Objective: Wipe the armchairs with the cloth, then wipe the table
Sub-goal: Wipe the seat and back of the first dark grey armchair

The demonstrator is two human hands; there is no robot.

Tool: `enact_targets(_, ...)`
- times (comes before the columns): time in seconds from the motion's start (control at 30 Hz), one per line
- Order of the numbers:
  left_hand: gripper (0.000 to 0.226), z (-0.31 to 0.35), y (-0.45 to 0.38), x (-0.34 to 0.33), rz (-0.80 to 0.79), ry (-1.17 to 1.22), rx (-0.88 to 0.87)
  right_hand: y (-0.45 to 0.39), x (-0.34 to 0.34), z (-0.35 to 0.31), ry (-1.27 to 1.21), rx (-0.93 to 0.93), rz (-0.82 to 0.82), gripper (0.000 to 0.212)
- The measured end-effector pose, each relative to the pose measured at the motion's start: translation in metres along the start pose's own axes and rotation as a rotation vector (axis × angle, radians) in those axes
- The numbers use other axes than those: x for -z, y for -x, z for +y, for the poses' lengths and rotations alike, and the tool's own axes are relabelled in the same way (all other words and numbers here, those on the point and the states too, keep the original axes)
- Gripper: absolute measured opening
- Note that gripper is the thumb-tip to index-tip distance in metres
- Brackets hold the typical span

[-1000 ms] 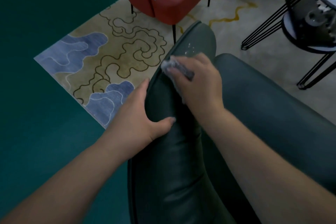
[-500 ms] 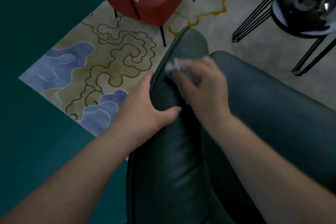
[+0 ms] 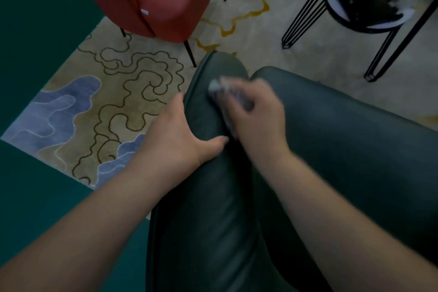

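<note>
Two hands on the dark green armchair [image 3: 213,208]: left hand [image 3: 180,140] wraps the armrest, thumb on top and fingers down the outer side, likely steadying it. Right hand [image 3: 256,121], its grip curled around the cloth [image 3: 214,84], presses it on the armrest top near the front end to wipe. Cloth looks pale grey, bunched and blurred; only a small bit shows past the fingers.

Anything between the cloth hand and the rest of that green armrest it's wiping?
Partly. The right hand holds the cloth on the dark green armchair armrest; toward its front tip nothing visible blocks. Toward the person, the left hand grips the same armrest, its thumb lying across the top.
</note>
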State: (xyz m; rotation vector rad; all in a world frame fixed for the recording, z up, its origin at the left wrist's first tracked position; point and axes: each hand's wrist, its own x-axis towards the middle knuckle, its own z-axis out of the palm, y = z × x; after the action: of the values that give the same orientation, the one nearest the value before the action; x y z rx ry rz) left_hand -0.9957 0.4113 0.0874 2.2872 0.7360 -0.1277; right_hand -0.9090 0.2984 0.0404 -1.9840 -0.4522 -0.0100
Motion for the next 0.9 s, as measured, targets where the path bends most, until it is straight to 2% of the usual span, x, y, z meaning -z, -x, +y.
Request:
enact_targets(0.1, 0.1, 0.005, -0.011, 0.0, -0.018, -0.035, -0.004, 0.045, 0.011, 0.003, -0.14, 0.029, -0.016, 0.029)
enact_targets(0.23, 0.11, 0.002, -0.013, 0.001, -0.023, -0.025, -0.038, -0.014, -0.004, 0.009, -0.085, 0.019, -0.023, 0.027)
enact_targets(0.33, 0.113, 0.0, -0.011, 0.0, -0.006, 0.008, -0.045, -0.069, -0.021, 0.02, -0.194, -0.161, 0.063, 0.022)
enact_targets(0.43, 0.114, -0.004, -0.01, -0.002, 0.003, 0.003, -0.044, -0.072, -0.022, 0.033, -0.324, -0.291, 0.097, 0.011)
enact_targets(0.53, 0.111, -0.004, -0.01, -0.002, 0.017, 0.014, -0.051, -0.026, -0.011, 0.04, -0.402, -0.461, 0.117, 0.019)
enact_targets(0.6, 0.104, -0.005, -0.009, -0.003, 0.038, 0.022, -0.07, 0.026, -0.001, 0.051, -0.454, -0.607, 0.118, 0.015)
enact_targets(0.7, 0.095, -0.006, -0.007, -0.004, 0.062, 0.045, -0.08, 0.083, 0.01, 0.047, -0.542, -0.795, 0.03, 0.015)
enact_targets(0.77, 0.091, -0.006, -0.007, -0.004, 0.073, 0.061, -0.085, 0.071, 0.009, 0.041, -0.535, -0.767, 0.082, 0.013)
enact_targets(0.83, 0.087, -0.007, -0.007, -0.005, 0.084, 0.071, -0.095, 0.034, 0.006, 0.032, -0.461, -0.622, 0.117, 0.013)
enact_targets(0.9, 0.085, -0.009, -0.008, -0.006, 0.1, 0.057, -0.11, -0.003, 0.0, 0.02, -0.343, -0.486, 0.078, 0.017)
